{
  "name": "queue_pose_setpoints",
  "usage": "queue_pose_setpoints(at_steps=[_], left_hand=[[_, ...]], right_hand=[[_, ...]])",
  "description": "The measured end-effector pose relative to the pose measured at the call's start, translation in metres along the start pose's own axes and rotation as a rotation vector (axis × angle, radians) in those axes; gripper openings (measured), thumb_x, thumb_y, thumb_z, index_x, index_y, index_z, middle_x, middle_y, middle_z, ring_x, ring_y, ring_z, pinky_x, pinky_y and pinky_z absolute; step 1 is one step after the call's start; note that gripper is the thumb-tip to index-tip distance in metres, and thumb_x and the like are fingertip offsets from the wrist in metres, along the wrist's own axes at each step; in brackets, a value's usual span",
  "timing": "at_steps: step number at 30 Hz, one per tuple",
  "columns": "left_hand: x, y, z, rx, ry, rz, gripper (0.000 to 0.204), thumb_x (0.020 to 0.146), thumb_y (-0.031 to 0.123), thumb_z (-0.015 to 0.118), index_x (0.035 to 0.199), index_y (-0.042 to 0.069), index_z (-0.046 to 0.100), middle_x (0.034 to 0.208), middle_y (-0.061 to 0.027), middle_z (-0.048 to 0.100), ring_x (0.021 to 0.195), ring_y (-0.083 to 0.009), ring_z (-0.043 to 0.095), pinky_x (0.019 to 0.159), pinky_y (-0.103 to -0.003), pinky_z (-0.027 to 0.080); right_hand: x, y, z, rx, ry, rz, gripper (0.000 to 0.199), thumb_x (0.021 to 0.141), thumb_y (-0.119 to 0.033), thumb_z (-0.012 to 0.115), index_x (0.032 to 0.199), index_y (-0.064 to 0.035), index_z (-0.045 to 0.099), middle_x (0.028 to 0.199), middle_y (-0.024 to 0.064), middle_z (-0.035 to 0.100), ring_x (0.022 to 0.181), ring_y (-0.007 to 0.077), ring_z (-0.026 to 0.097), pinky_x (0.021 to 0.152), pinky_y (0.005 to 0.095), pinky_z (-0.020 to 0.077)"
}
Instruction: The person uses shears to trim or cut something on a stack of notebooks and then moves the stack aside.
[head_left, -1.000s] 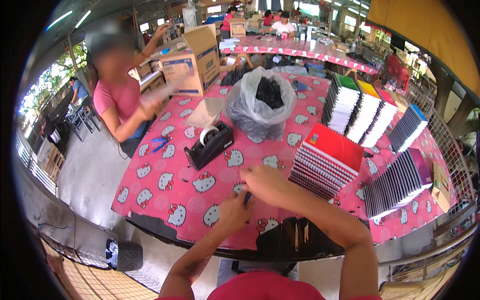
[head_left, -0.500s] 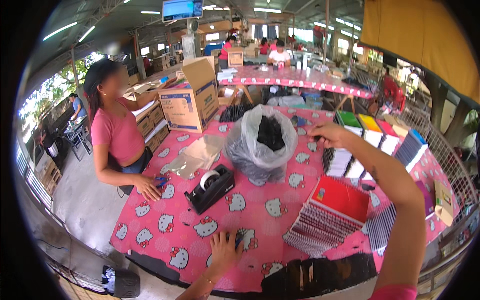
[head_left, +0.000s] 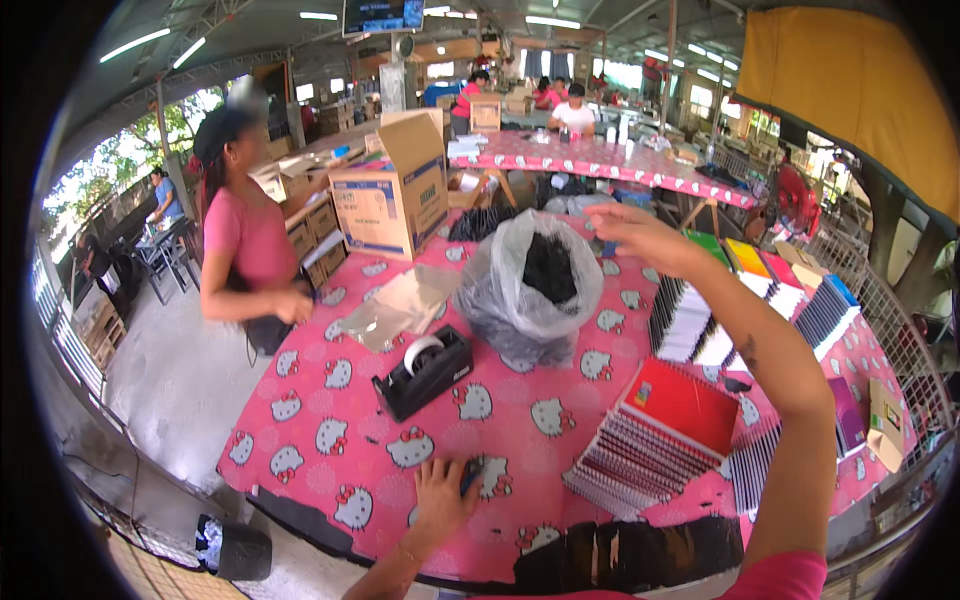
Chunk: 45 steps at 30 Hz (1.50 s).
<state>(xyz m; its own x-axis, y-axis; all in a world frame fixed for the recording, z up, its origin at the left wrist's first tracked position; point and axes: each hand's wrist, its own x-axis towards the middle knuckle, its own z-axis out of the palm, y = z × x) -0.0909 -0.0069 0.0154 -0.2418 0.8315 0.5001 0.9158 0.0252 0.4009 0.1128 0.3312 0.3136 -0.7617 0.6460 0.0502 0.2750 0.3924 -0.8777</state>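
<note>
On the pink patterned tablecloth, my left hand [head_left: 445,495] rests palm down near the front edge. A small dark-blue object [head_left: 471,476], its kind unclear, sits between thumb and forefinger. My right hand [head_left: 640,238] is raised by the far right rim of a clear plastic bag [head_left: 500,300], fingers stretched out, nothing visible in them. Crumpled black material [head_left: 549,270] fills the bag's open mouth. To the left of the bag stands a black tape dispenser [head_left: 425,378] with a white roll. Below my right forearm lies a stack of red spiral notebooks [head_left: 680,405].
More notebook stacks [head_left: 705,320] line the right side. Clear plastic sleeves [head_left: 400,308] lie left of the bag, with a cardboard box [head_left: 388,208] behind them. A co-worker [head_left: 250,240] stands at the left edge. A black bin [head_left: 240,550] is on the floor.
My right hand has moved left toward the bag; its fingers, pinched on a small dark bit before, are now extended. The co-worker's hand has lifted off the table.
</note>
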Motion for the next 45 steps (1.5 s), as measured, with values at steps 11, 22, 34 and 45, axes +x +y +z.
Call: queue_pose_setpoints(at_steps=[11, 22, 34, 45], left_hand=[[0.048, 0.108, -0.046, -1.431, -0.269, -0.235, 0.032, 0.098, 0.019, 0.05, 0.125, 0.001, 0.051, 0.105, -0.0085, 0.062, 0.085, -0.017, 0.065, 0.077, -0.031, 0.054], [0.062, 0.155, -0.049, -1.688, -0.491, -0.312, 0.041, 0.101, 0.025, 0.043, 0.13, -0.004, 0.046, 0.106, -0.0206, 0.065, 0.096, -0.0311, 0.067, 0.085, -0.042, 0.053], [0.059, 0.156, -0.068, -0.371, 0.132, 0.314, 0.041, 0.099, 0.022, 0.049, 0.131, -0.003, 0.048, 0.098, -0.0126, 0.066, 0.085, -0.0219, 0.067, 0.076, -0.034, 0.055], [0.059, 0.144, -0.056, -1.649, -0.509, -0.403, 0.042, 0.099, 0.028, 0.045, 0.127, -0.004, 0.05, 0.104, -0.0211, 0.065, 0.091, -0.0312, 0.068, 0.083, -0.042, 0.055]], right_hand=[[-0.174, -0.015, 0.085, -0.761, -0.239, -0.332, 0.064, 0.08, -0.038, 0.071, 0.136, -0.0155, 0.05, 0.143, 0.0116, 0.044, 0.137, 0.0324, 0.033, 0.114, 0.0461, 0.0209], [-0.174, -0.003, 0.093, -0.702, -0.137, -0.426, 0.04, 0.078, -0.031, 0.067, 0.114, -0.0148, 0.063, 0.116, 0.0053, 0.06, 0.116, 0.0258, 0.052, 0.1, 0.0458, 0.0346], [-0.179, -0.015, 0.097, -0.752, -0.127, -0.346, 0.042, 0.071, -0.033, 0.068, 0.107, -0.0132, 0.063, 0.109, 0.0076, 0.061, 0.113, 0.0278, 0.052, 0.1, 0.0449, 0.0336], [-0.177, -0.013, 0.098, -0.745, -0.136, -0.327, 0.043, 0.068, -0.032, 0.068, 0.106, -0.0137, 0.063, 0.109, 0.0069, 0.061, 0.113, 0.0275, 0.052, 0.1, 0.0447, 0.0333]])
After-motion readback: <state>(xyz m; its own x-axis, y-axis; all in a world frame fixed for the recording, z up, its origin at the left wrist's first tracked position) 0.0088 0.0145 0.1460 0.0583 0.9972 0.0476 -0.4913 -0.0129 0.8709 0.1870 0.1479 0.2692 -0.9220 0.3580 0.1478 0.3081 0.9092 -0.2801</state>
